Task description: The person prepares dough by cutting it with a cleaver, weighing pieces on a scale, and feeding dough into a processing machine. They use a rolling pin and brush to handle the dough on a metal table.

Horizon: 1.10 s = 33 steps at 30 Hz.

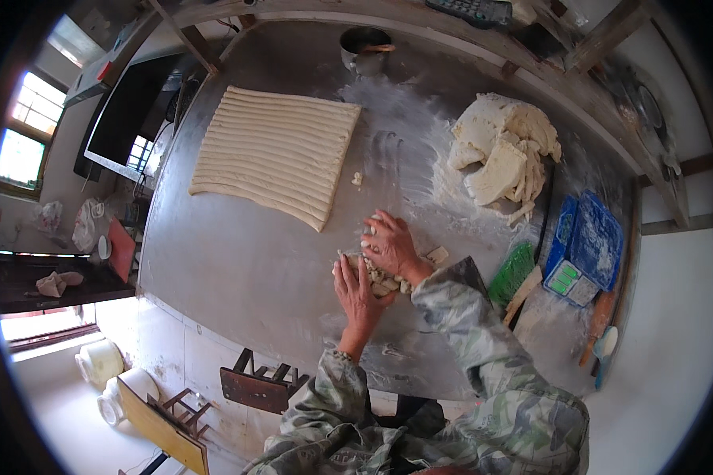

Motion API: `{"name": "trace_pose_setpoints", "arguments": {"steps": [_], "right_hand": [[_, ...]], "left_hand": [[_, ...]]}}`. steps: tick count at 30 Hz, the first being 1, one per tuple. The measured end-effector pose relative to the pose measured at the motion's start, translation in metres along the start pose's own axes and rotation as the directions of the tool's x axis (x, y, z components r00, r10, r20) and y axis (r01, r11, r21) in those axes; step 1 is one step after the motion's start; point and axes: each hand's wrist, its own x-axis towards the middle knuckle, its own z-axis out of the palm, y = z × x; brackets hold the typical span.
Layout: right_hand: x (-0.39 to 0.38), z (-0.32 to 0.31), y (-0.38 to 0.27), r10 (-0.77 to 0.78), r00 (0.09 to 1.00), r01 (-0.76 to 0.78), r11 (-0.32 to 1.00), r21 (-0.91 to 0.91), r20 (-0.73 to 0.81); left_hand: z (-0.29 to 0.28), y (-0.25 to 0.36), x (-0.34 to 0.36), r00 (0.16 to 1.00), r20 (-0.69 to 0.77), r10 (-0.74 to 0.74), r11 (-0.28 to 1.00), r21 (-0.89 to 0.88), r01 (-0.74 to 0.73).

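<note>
My left hand [358,299] and my right hand [391,245] are close together over a small heap of dough pieces [387,283] near the table's front edge. The left hand cups the heap from the left, its fingers pointing away from me. Bits of dough show between the curled fingers of my right hand, which bears on the far side. My palms hide part of the heap. A flat dough scrap [436,255] lies just right of the right hand. Farther left rests a sheet of dough strips [277,150], laid side by side.
A large dough mass [503,150] sits at the far right on the floured metal table [238,253]. Beside it are a green-bristled brush [513,273] and a blue scale [582,249]. A metal pot [363,51] stands at the back. A wooden stool [257,388] is below the front edge.
</note>
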Motion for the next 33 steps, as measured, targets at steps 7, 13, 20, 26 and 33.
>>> {"name": "trace_pose_setpoints", "arguments": {"steps": [7,13,20,26,33], "right_hand": [[-0.044,-0.033,0.002,0.129,0.978,-0.106,0.984,0.144,-0.164],[-0.065,-0.013,-0.027,0.427,0.897,-0.313,0.795,0.519,-0.115],[-0.067,-0.006,-0.070,0.703,0.710,-0.326,0.362,0.873,-0.026],[-0.075,-0.002,-0.073,0.823,0.552,-0.213,-0.016,0.977,0.134],[-0.107,-0.074,-0.040,0.878,0.451,-0.010,-0.172,0.985,0.158]], "left_hand": [[0.000,-0.004,-0.005,0.996,0.034,0.088,0.993,-0.080,-0.085],[0.009,0.010,0.002,0.998,-0.060,0.029,0.986,-0.163,-0.039],[0.012,0.012,0.022,0.986,-0.027,-0.163,0.864,-0.487,0.129],[0.018,0.020,0.027,0.954,0.080,-0.288,0.609,-0.753,0.247],[0.005,0.129,0.032,0.977,0.115,-0.180,0.637,-0.743,0.205]]}}
